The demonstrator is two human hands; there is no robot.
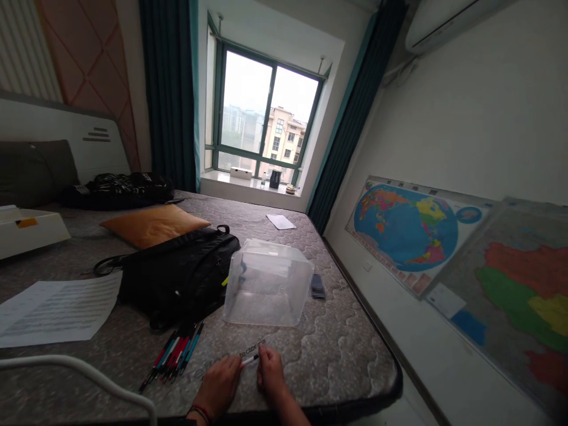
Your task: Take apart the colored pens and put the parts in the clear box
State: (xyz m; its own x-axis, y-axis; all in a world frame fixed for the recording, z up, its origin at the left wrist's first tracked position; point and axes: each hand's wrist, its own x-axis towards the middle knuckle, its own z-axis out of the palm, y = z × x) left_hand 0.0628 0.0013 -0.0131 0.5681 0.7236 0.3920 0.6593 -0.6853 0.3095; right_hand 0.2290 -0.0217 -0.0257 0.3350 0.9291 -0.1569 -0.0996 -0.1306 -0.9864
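Note:
A slim pen (249, 359), white with a dark section, spans the gap between my two hands just above the mattress (337, 361). My left hand (222, 381) is closed round its left end, a dark band on the wrist. Fingers of my right hand (271, 373) are closed on the other end. Left of my hands lies a loose bunch of pens (175, 355) in red, blue, white and black. Beyond them, a clear plastic box (268, 296) rests on the mattress, its opening seeming to face me. The pen's ends are hidden in my fingers.
A black backpack (177, 278) lies left of the box, with an orange pillow (155, 226) behind it. Printed sheets (57, 310) and a white box (33, 231) are at left. A pale curved metal rail (80, 367) crosses the lower left. The mattress edge (397, 370) drops off at right.

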